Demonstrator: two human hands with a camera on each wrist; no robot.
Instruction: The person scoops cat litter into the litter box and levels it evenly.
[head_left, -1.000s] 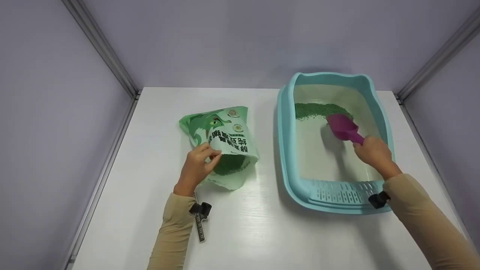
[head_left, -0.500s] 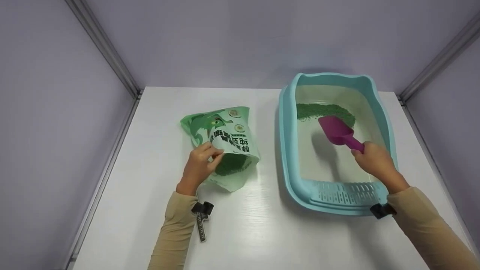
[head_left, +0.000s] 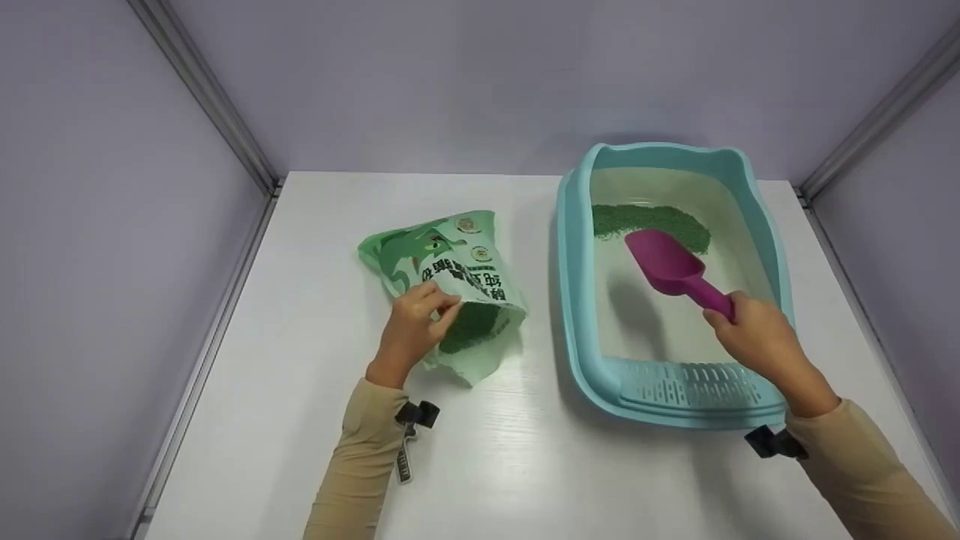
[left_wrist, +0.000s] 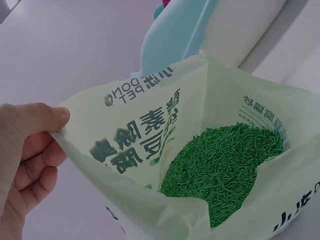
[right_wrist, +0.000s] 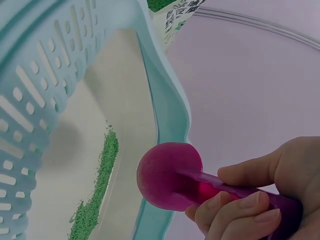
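Observation:
My left hand (head_left: 416, 326) pinches the edge of an opened green bag of cat litter (head_left: 457, 255) between thumb and fingers. Green litter pellets (left_wrist: 220, 170) show through the mouth of the bag in the left wrist view. My right hand (head_left: 761, 337) grips the handle of a magenta scoop (head_left: 666, 262), held above the floor of a light-blue litter box (head_left: 571, 285). No pellets are visible in the scoop's bowl in the head view. A band of green pellets (head_left: 649, 219) lies across the far part of the box.
Bag and box stand apart on a white table (head_left: 315, 300), the box at the right. A slotted step (head_left: 690, 384) forms the box's near end. A small dark-and-white strip (head_left: 403, 461) lies by the left wrist. Pale panels (head_left: 495, 82) enclose the table's back and sides.
The scoop has moved left and nearer, away from the pellet band. My left hand has shifted slightly right, pulling the bag's edge with it. The pellets in the box look unchanged.

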